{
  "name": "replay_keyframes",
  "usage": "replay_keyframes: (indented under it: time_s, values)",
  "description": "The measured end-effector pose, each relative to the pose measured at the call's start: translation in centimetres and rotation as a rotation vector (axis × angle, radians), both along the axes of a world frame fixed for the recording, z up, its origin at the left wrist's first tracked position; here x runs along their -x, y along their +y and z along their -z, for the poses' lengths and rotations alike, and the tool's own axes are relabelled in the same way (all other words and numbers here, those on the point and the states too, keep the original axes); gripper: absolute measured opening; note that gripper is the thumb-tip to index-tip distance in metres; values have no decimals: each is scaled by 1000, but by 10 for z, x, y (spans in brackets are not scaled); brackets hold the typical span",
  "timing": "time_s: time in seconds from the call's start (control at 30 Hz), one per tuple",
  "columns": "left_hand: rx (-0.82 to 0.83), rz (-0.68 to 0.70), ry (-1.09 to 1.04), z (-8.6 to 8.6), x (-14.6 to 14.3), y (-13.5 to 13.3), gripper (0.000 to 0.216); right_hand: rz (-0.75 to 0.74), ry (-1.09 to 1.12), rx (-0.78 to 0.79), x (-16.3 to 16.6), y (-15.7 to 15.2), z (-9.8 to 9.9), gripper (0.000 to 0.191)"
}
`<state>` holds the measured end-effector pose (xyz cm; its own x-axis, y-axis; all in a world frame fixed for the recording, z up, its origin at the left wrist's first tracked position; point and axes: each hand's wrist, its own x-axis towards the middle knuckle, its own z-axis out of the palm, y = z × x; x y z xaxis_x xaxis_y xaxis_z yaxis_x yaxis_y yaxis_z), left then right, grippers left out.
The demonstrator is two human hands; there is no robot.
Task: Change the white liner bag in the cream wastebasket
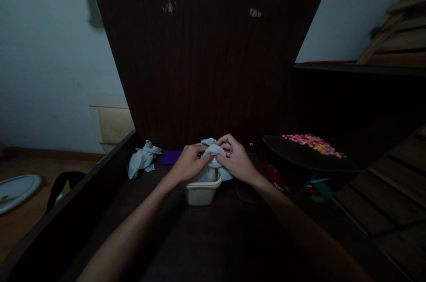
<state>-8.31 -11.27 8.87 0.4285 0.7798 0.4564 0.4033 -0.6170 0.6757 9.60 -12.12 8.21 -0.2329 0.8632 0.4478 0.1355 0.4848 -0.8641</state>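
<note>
A small cream plastic basket (201, 193) stands on a dark wooden surface in front of me. Over its top I hold a white crumpled cloth (213, 150) with both hands. My left hand (188, 162) grips the cloth's left side with curled fingers. My right hand (235, 157) pinches its right side, fingers bent over the top. Part of the cloth hangs down into the basket.
Another crumpled white cloth (142, 159) lies at the left, with a purple item (171, 156) beside it. A dark round tray (299, 155) with pink and yellow pieces (313, 141) is at the right. A tall dark wooden panel (206, 51) rises behind. Wooden slats (389, 193) lie at the far right.
</note>
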Motion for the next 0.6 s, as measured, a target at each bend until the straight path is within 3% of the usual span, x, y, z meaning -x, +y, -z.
replay_keyframes:
  time_s: [0.23, 0.4, 0.6]
  values:
    - [-93, -95, -20, 0, -3, -4, 19, 128, -128, -46, 1, -8, 0, 26]
    - [-194, -186, 128, 0, -2, -3, 15, 2, 11, 10, 5, -6, 5, 29]
    - [-176, -64, 201, -8, 3, -3, 23, -98, 45, 15, 11, -9, 4, 25]
